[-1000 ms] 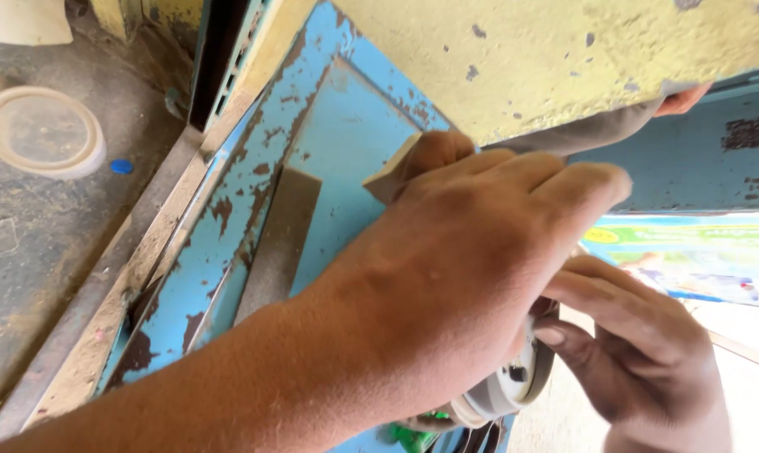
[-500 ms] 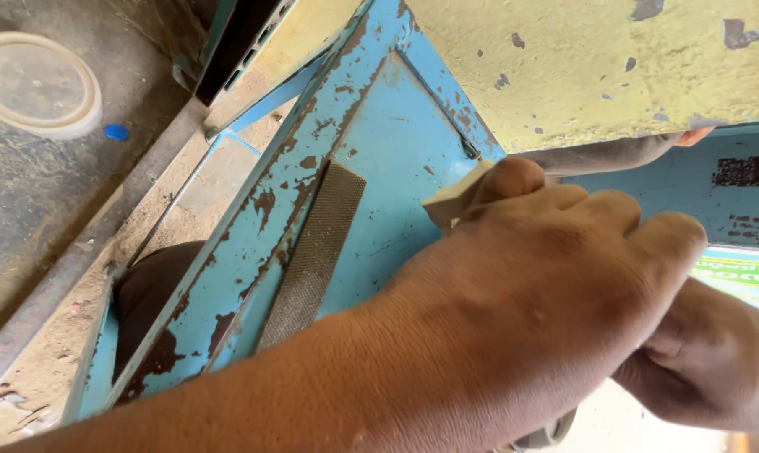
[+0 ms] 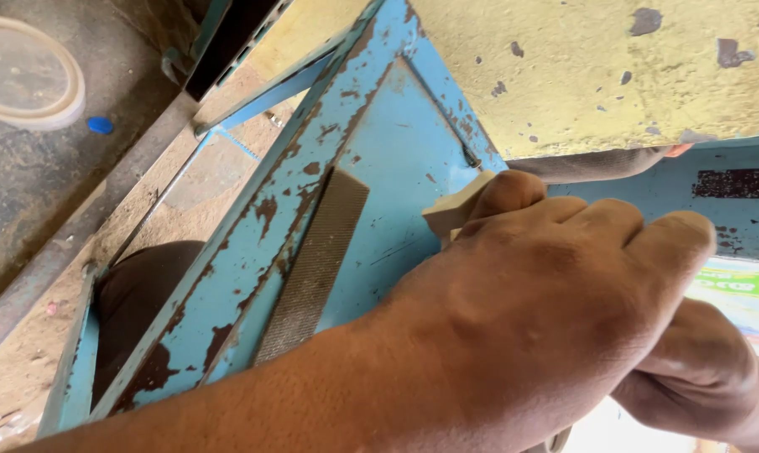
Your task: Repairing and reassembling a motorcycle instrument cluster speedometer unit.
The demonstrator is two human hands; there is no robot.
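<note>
Left hand (image 3: 555, 310) closed on pale block (image 3: 455, 210), pressed on blue panel (image 3: 396, 143). Flat file (image 3: 312, 264) at 9 o'clock of block. Right hand (image 3: 702, 377) at 4 o'clock; grip indeterminable.

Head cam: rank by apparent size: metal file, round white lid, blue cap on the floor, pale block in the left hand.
1. Metal file
2. Round white lid, cut off by the frame edge and farther away, so unsure against the file
3. Pale block, partly hidden by the left hand
4. Blue cap
</note>
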